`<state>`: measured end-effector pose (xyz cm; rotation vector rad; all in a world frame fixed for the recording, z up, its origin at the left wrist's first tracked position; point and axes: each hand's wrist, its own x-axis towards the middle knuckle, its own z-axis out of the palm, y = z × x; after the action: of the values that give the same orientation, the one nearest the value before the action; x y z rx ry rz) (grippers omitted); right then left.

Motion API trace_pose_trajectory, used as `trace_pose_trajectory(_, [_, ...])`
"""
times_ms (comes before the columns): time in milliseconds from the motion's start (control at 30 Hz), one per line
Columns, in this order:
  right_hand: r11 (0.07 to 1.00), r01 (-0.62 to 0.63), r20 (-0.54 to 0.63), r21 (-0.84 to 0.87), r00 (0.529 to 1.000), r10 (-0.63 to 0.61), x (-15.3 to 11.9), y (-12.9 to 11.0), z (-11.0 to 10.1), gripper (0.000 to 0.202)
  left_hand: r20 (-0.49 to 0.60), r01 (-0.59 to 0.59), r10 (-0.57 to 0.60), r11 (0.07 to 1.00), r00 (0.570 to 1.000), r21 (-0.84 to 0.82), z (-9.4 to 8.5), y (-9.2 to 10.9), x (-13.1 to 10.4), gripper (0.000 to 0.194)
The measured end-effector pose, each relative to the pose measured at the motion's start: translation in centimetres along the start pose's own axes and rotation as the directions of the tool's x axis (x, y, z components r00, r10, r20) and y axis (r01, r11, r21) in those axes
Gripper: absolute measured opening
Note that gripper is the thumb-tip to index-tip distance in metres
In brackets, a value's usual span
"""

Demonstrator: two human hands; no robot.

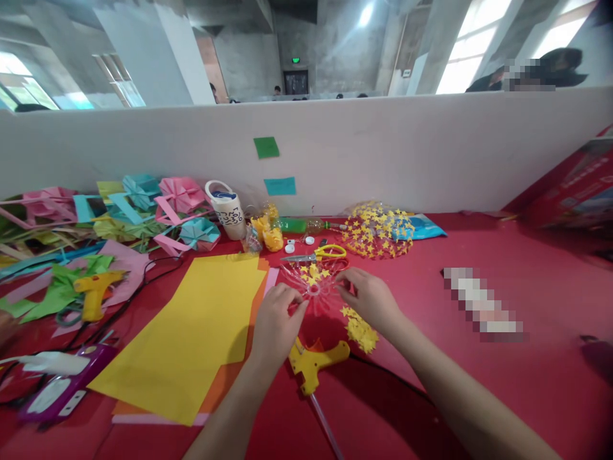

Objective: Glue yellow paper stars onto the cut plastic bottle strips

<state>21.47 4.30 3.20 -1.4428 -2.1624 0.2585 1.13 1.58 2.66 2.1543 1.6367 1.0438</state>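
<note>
A clear plastic bottle cut into fanned-out strips [313, 291] lies between my two hands, with several yellow paper stars [315, 273] on its far strips. My left hand [279, 321] is closed in a pinch at its lower left edge. On the opposite side, my right hand [371, 295] has thumb and fingers drawn together by the strips; what is between them is too small to make out. A pile of yellow stars [361, 331] sits below my right hand. Nearer to me lies a yellow hot glue gun [311, 363] with a clear glue stick in it.
Yellow paper sheets [191, 332] lie at left, beside a second glue gun [94, 291] and a purple power strip [67, 386]. Scissors [320, 254], bottle caps, a star-covered plastic piece [378, 229] and a white cup [227, 211] stand toward the partition [383, 150]. Folded paper flowers crowd the left.
</note>
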Motion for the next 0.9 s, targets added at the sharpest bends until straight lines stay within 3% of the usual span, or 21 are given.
trace_pose_trajectory(200, [0.997, -0.013, 0.118, -0.077, 0.993, 0.022, -0.4, 0.7, 0.0, 0.009, 0.009, 0.023, -0.022, 0.999, 1.0, -0.047, -0.4, -0.8, 0.4, 0.024])
trace_pose_trajectory(433, [0.996, -0.035, 0.072, -0.079, 0.997, 0.041, -0.7, 0.7, -0.7, 0.011, -0.055, -0.025, 0.03, 0.995, 0.998, 0.097, -0.6, -1.1, 0.8, 0.037])
trace_pose_trajectory(633, [0.991, 0.003, 0.008, -0.131, 1.0, -0.002, -0.2, -1.0, 0.0, 0.018, -0.121, -0.056, 0.071, 0.991, 0.99, 0.125, 0.1, -0.3, 1.3, 0.009])
trace_pose_trajectory(900, [0.974, 0.012, 0.075, -0.227, 0.997, 0.006, 0.0, -1.1, 1.5, 0.015, -0.146, 0.001, 0.027, 0.982, 0.989, 0.187, 0.8, -0.3, 0.7, 0.006])
